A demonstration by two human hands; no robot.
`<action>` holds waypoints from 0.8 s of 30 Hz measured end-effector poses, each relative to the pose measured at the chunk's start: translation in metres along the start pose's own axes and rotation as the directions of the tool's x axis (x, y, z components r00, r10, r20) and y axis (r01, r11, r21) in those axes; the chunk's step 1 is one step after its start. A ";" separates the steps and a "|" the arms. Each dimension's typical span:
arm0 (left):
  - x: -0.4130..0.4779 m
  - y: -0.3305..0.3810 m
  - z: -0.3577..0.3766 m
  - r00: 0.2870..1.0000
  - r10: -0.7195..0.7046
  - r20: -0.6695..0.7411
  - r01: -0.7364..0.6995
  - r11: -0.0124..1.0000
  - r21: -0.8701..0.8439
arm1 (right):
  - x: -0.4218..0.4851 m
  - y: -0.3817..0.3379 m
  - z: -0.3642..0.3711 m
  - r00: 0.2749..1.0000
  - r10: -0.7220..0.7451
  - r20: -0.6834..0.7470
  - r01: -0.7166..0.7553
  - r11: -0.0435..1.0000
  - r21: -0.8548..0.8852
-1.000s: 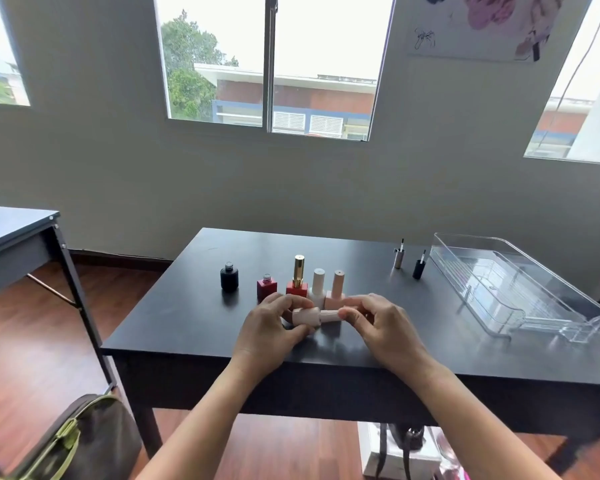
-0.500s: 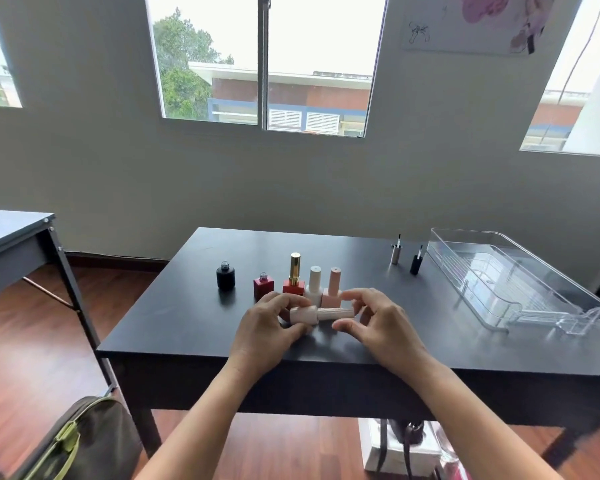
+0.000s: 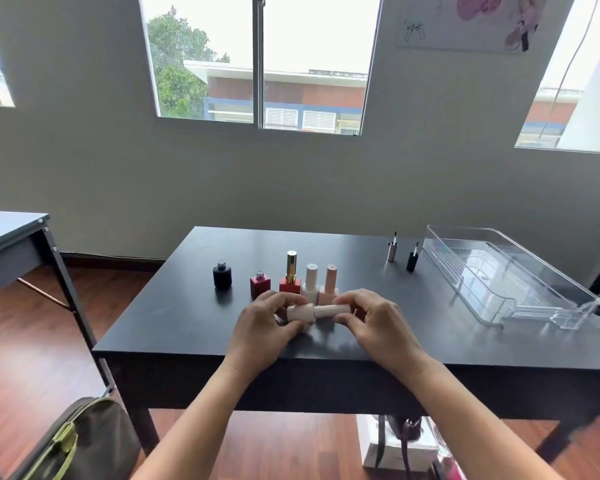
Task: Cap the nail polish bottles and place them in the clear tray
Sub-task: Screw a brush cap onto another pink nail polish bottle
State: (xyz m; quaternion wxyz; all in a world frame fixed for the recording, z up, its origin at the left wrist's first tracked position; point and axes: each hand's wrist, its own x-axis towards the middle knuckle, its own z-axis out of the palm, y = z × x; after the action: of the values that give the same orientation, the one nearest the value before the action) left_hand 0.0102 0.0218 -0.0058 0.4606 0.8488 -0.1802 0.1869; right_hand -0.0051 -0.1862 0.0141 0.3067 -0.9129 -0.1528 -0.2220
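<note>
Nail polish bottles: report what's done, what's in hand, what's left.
Done: three capped bottles stand. In hand: left hand grips a pale bottle, right hand pinches its ribbed cap. Left: black bottle and dark red bottle are uncapped, silver cap and black cap stand apart, and the clear tray holds no bottle.

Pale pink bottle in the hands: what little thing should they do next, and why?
Probably twist the ribbed pale cap with the right hand while the left hand grips the pale pink bottle, lying sideways above the dark table. The cap sits on its neck, but tightness cannot be seen.
</note>
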 end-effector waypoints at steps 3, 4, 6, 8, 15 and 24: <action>0.000 0.001 0.000 1.000 0.016 -0.012 -0.015 1.000 0.004 | 0.001 -0.002 -0.001 1.000 -0.011 0.026 0.012 1.000 -0.026; -0.001 0.001 0.000 1.000 0.017 -0.011 -0.017 1.000 0.002 | 0.001 -0.003 -0.002 0.999 -0.005 0.038 0.006 0.999 -0.032; -0.002 0.002 0.001 1.000 0.009 -0.014 -0.009 1.000 0.008 | 0.002 -0.004 -0.004 0.998 0.006 0.062 -0.003 0.999 -0.047; -0.002 0.003 0.002 1.000 0.002 -0.013 -0.001 0.998 0.057 | 0.003 -0.005 -0.004 0.997 0.006 0.079 -0.001 0.998 -0.065; -0.005 0.006 0.002 0.999 0.020 0.026 -0.023 0.993 0.118 | 0.002 -0.004 -0.007 0.994 0.022 0.102 -0.016 0.998 -0.064; 0.000 0.011 0.003 0.999 0.008 0.034 -0.011 0.996 0.085 | 0.004 -0.003 -0.014 0.998 0.053 -0.016 -0.051 0.994 0.097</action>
State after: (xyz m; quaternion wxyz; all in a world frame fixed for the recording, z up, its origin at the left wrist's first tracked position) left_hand 0.0058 0.0138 0.0009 0.4201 0.8698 -0.1839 0.1820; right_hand -0.0070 -0.1926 0.0279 0.3574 -0.8986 -0.1368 -0.2146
